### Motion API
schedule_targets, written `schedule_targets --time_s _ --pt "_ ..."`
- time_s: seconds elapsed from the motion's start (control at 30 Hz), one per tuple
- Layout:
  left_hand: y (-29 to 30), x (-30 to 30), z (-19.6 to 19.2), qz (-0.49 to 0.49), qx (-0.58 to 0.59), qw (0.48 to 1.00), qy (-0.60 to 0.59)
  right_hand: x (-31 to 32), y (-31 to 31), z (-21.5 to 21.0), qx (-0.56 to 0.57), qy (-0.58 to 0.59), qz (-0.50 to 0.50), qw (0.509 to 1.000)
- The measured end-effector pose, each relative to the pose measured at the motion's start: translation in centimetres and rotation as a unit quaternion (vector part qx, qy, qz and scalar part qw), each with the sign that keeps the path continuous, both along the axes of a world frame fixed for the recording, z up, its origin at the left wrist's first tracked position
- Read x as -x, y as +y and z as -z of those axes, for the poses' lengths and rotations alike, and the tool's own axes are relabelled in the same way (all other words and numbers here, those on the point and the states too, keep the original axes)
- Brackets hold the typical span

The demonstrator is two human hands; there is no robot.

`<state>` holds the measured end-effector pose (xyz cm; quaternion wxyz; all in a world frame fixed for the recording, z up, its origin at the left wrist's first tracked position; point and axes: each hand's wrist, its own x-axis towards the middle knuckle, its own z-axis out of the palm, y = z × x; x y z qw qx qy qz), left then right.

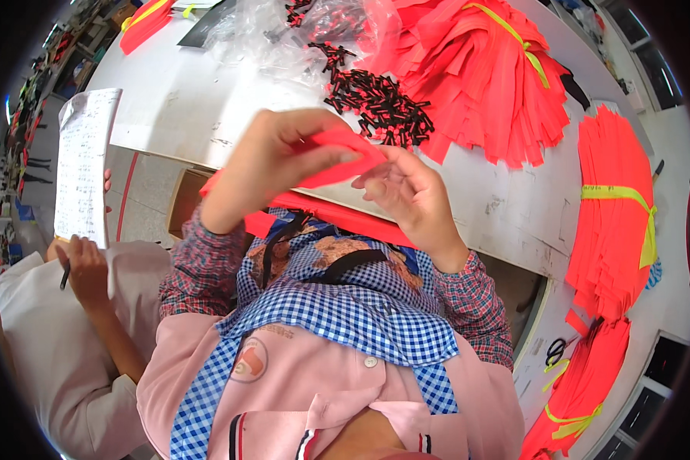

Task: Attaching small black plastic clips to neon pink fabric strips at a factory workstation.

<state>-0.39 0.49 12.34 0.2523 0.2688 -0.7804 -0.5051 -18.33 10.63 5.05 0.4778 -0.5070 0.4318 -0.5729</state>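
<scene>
On the white table (207, 100) lie three tied bundles of orange strips (613, 215) along its right edge and one heap of black clips (379, 103) mid-table, while above the near edge the left hand (272, 165) and right hand (406, 192) both pinch one orange strip (337, 157).

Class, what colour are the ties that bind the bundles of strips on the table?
Yellow ties, seen in the head view, around the bright orange-red strip bundles.

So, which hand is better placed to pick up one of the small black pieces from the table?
Probably the right hand: it is nearer the black pieces, while the left hand grips the red strip.
</scene>
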Motion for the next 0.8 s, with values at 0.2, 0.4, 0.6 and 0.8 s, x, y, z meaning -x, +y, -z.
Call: schedule_targets --time_s 0.2,0.4,0.6,0.8 --pt "1.2 1.4 4.6 0.019 -0.146 0.989 0.025 0.2 0.9 0.4 -0.030 -0.008 0.065 0.997" --pt "2.4 1.4 6.4 0.052 -0.139 0.986 0.082 0.5 1.3 1.8 0.046 0.125 0.101 0.986" --pt "3.7 1.4 7.5 0.017 -0.052 0.997 0.062 0.6 2.0 2.8 0.078 0.166 0.092 0.979" --pt "4.6 1.8 8.2 -0.007 0.216 0.976 -0.018 -1.4 2.3 5.5 -0.051 -0.121 0.053 0.990"
